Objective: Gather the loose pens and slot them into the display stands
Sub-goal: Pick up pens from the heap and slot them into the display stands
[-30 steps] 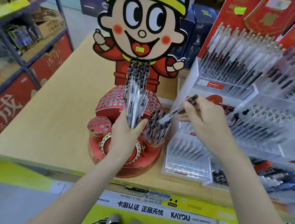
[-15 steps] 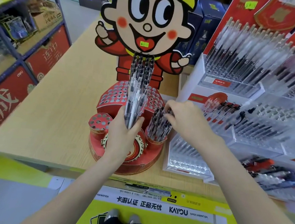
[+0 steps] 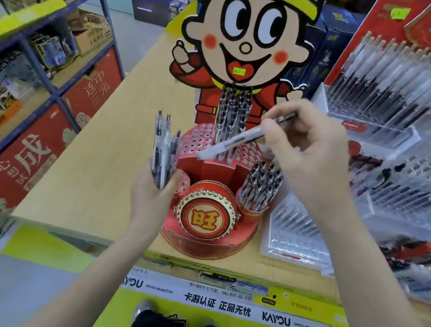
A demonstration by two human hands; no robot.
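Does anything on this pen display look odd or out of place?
Nothing looks damaged or spilled. The red stand is just half filled: many holes in its perforated top are empty, while the left hand holds a bundle of pens and the right hand angles one pen toward it.

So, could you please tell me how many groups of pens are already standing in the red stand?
2: one cluster in the holed top tier, below the cartoon figure, and one in the cup on the right. Others may be hidden behind the hands.
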